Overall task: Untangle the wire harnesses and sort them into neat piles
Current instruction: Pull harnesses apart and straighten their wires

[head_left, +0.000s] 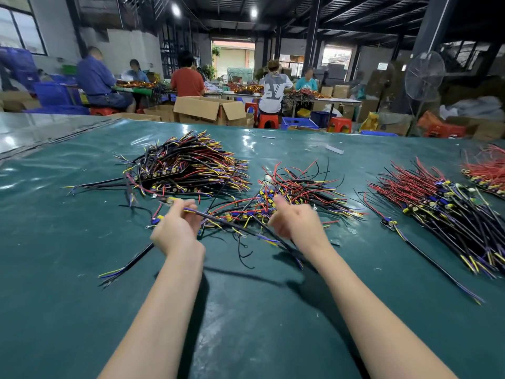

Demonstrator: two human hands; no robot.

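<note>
A tangled heap of red, black, yellow and blue wire harnesses (289, 192) lies in the middle of the green table (246, 310). My left hand (177, 228) grips a black harness (218, 220) that runs across to my right hand (295, 222), which also grips it with the thumb raised. Both hands hover just in front of the tangle. A sorted pile (188, 165) lies at the back left. A second sorted pile (442, 206) lies on the right, with another (486, 173) at the far right edge.
A loose harness (128, 266) lies left of my left forearm. Small white scraps (334, 149) sit at the table's far side. Beyond the table are cardboard boxes (207, 109), red stools, blue crates, a standing fan (423, 77) and several seated people.
</note>
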